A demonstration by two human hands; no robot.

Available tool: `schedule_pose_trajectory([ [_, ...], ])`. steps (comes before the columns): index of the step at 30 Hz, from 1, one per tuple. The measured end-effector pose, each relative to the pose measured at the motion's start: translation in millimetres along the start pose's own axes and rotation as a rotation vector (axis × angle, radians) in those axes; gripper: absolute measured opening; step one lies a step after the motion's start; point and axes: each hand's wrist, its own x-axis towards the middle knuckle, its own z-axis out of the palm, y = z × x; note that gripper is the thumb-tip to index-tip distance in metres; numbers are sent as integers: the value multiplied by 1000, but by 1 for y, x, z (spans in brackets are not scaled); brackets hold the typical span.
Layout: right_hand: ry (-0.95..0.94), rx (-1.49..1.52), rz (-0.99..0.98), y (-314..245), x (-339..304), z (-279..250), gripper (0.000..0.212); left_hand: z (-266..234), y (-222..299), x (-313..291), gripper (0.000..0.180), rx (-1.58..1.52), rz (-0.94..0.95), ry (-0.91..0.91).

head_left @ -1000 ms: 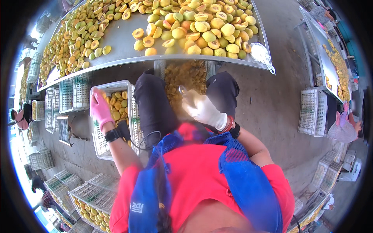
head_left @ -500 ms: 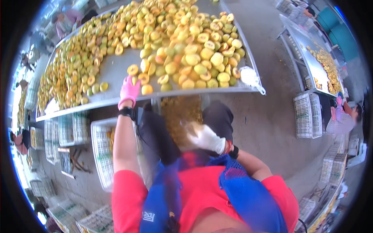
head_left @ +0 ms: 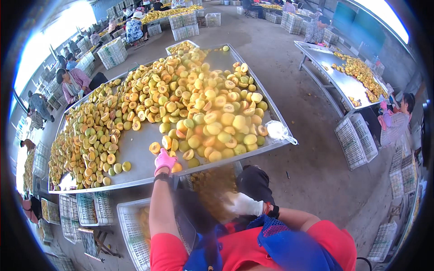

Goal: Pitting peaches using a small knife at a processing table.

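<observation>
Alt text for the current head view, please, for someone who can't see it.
A pink-gloved left hand is at the near edge of a pile of yellow-green fruit, many halved, on a metal table. Lower down, a blurred white-gloved right hand is beside yellow-brown pieces; its grip is unclear.

Processing shed, halved fruit (head_left: 210, 118), metal tables (head_left: 138, 147), crates (head_left: 113, 53)

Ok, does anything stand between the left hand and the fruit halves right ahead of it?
Nothing visible does. The pink-gloved left hand is past the near edge of the metal table, its fingers right by the fruit halves; whether they touch can't be told.
</observation>
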Motion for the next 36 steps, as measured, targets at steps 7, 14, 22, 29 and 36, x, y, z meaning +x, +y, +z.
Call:
schedule_pose_trajectory([
  [7, -22, 52, 20, 2, 6, -1, 26, -46, 38, -81, 48, -1101, -7, -233],
  [14, 161, 32, -94, -30, 10, -6, 32, -58, 69, -181, 58, -1263, -78, -243],
  [22, 83, 327, 107, -104, 14, -43, 23, -64, 81, -230, 39, -1704, 135, -239],
  [29, 198, -61, -347, -100, 2, -31, 14, -83, 100, -262, 35, -1670, 93, -314],
  [36, 261, -201, -360, -103, -4, -30, 8, -78, 113, -278, 28, -1587, 170, -192],
])
